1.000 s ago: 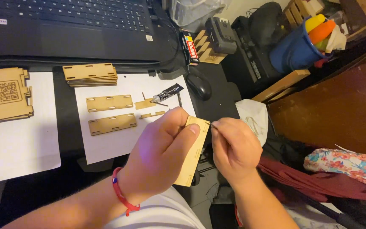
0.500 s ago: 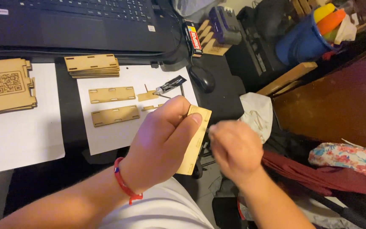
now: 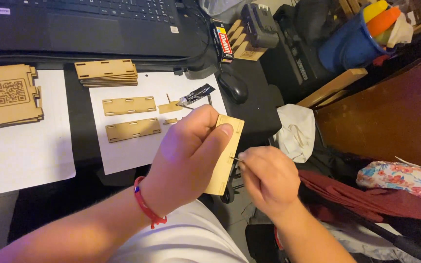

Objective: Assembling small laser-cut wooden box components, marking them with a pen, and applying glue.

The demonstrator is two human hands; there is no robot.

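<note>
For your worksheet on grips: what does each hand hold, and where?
Left hand grips the wooden panel across its upper half; right hand pinches a thin pin at its end.

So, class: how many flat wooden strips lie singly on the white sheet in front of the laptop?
2. The upper strip lies nearer the laptop; the lower strip sits just below it. The left hand may hide others.

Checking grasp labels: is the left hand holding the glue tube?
No. The left hand grips a wooden panel; the glue tube lies on the white sheet.
</note>
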